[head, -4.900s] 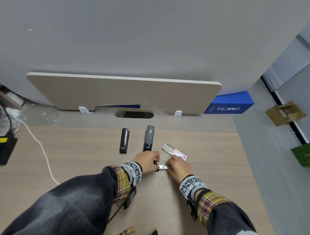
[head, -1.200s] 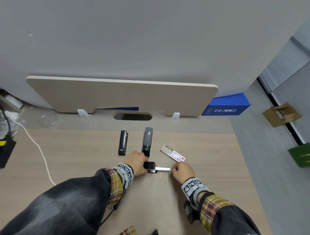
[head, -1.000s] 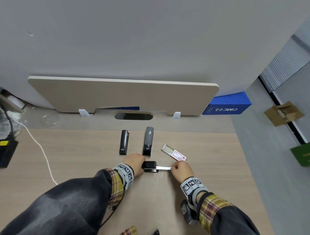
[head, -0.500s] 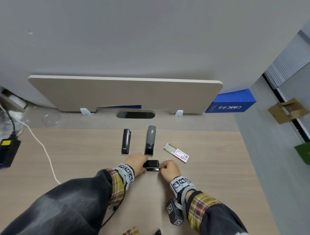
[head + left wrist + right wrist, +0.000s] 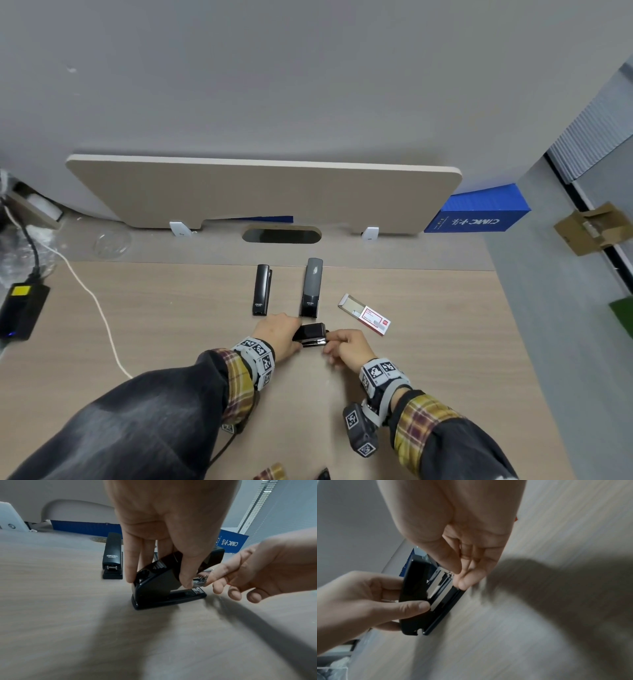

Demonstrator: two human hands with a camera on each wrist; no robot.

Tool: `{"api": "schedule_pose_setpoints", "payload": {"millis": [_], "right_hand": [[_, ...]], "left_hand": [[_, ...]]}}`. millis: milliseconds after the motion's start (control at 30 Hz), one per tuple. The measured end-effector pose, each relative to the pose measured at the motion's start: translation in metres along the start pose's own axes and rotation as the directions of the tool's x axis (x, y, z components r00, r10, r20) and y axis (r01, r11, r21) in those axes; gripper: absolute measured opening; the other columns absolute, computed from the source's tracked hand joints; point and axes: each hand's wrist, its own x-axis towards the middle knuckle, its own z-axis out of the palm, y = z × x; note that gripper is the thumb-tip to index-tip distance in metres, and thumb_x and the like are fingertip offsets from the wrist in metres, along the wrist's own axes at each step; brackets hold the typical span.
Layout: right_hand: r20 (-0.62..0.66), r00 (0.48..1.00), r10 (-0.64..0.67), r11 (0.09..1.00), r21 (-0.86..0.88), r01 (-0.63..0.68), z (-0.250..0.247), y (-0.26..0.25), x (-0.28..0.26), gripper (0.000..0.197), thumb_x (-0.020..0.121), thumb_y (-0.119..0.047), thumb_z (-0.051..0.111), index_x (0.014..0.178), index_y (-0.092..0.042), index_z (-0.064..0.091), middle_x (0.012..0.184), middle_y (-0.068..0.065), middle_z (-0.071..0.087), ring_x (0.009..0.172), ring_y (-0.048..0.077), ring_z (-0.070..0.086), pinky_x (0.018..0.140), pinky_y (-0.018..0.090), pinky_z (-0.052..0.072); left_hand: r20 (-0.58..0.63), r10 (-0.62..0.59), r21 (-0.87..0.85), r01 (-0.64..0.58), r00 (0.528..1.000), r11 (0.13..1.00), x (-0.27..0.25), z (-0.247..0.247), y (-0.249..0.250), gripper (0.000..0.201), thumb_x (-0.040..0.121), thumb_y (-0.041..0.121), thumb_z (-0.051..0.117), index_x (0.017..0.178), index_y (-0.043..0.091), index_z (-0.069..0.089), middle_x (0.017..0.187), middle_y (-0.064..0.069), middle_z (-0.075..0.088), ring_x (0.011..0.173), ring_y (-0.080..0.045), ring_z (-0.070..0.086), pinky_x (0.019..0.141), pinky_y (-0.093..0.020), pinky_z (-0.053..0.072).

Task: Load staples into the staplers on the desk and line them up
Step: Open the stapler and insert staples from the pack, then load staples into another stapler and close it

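Note:
A small black stapler [image 5: 310, 334] [image 5: 159, 588] [image 5: 418, 591] lies crosswise on the desk [image 5: 428, 359], close in front of me. My left hand [image 5: 296, 337] [image 5: 158, 580] [image 5: 409, 595] grips its body from the left, thumb on one side and fingers on the other. My right hand [image 5: 327, 344] [image 5: 208, 580] [image 5: 456, 576] pinches the outer end of its metal staple tray [image 5: 199, 581] [image 5: 439, 586], which sticks out only a little. Behind it a black stapler [image 5: 262, 289] [image 5: 112, 555] and a grey stapler [image 5: 311, 287] lie side by side, pointing away from me. Neither hand touches those two.
An open staple box [image 5: 364, 313] lies right of the grey stapler. A white cable [image 5: 99, 308] and a black power brick [image 5: 22, 315] are at the left. A beige board [image 5: 263, 192] leans on the wall behind the desk, with a blue box [image 5: 479, 214] to its right.
The staple tray stuck far out to the right before; it has slid almost fully into the stapler. My right hand moved left with it. My left hand kept its hold.

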Motion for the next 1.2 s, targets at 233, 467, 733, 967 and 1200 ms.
{"api": "schedule_pose_setpoints", "payload": {"millis": [233, 467, 733, 967, 1200], "right_hand": [[0.0, 1.0, 0.021, 0.95, -0.31, -0.02, -0.011, -0.005, 0.0, 0.024, 0.079, -0.005, 0.046, 0.083, -0.02, 0.064, 0.067, 0.004, 0.063, 0.055, 0.017, 0.058, 0.05, 0.026, 0.049], [0.011, 1.0, -0.018, 0.877, -0.481, 0.021, -0.004, -0.031, 0.013, 0.022, 0.075, -0.02, 0.046, 0.077, -0.019, 0.068, 0.066, -0.004, 0.062, 0.063, 0.017, 0.058, 0.067, 0.032, 0.053], [-0.112, 0.984, -0.139, 0.799, -0.6, 0.045, 0.006, -0.085, 0.006, 0.021, 0.086, -0.021, 0.046, 0.096, -0.016, 0.063, 0.096, 0.007, 0.066, 0.095, 0.028, 0.062, 0.08, 0.03, 0.047], [-0.156, 0.971, -0.181, 0.77, -0.637, 0.041, 0.005, -0.105, 0.014, 0.021, 0.085, -0.021, 0.046, 0.095, -0.02, 0.064, 0.098, 0.006, 0.068, 0.092, 0.028, 0.062, 0.077, 0.03, 0.048], [-0.148, 0.971, -0.188, 0.777, -0.628, 0.054, 0.003, -0.105, 0.026, 0.019, 0.084, -0.019, 0.046, 0.087, -0.023, 0.064, 0.09, 0.002, 0.068, 0.085, 0.024, 0.062, 0.075, 0.03, 0.051]], "left_hand": [[0.019, -0.058, 0.045, 0.057, 0.998, 0.997, -0.013, 0.003, -0.009, 0.036, 0.082, 0.038, 0.054, 0.11, 0.014, 0.055, 0.105, -0.009, 0.067, 0.097, -0.031, 0.064, 0.078, -0.037, 0.05], [0.022, -0.283, -0.302, 0.276, 0.959, 0.913, -0.025, -0.002, -0.039, 0.034, 0.074, 0.04, 0.059, 0.101, 0.018, 0.062, 0.101, -0.006, 0.068, 0.092, -0.028, 0.065, 0.075, -0.031, 0.051], [-0.058, -0.39, -0.547, 0.298, 0.919, 0.783, -0.005, -0.017, -0.038, 0.027, 0.076, 0.039, 0.061, 0.087, 0.015, 0.06, 0.088, -0.005, 0.066, 0.08, -0.025, 0.06, 0.068, -0.028, 0.047], [-0.135, -0.397, -0.568, 0.258, 0.908, 0.782, 0.023, -0.036, -0.026, 0.02, 0.081, 0.033, 0.059, 0.086, 0.014, 0.055, 0.087, -0.008, 0.065, 0.083, -0.029, 0.062, 0.067, -0.029, 0.047], [-0.132, -0.441, -0.57, 0.296, 0.888, 0.766, 0.051, -0.045, -0.023, 0.02, 0.086, 0.031, 0.055, 0.09, 0.011, 0.058, 0.09, -0.008, 0.067, 0.084, -0.029, 0.065, 0.075, -0.033, 0.054]]}}
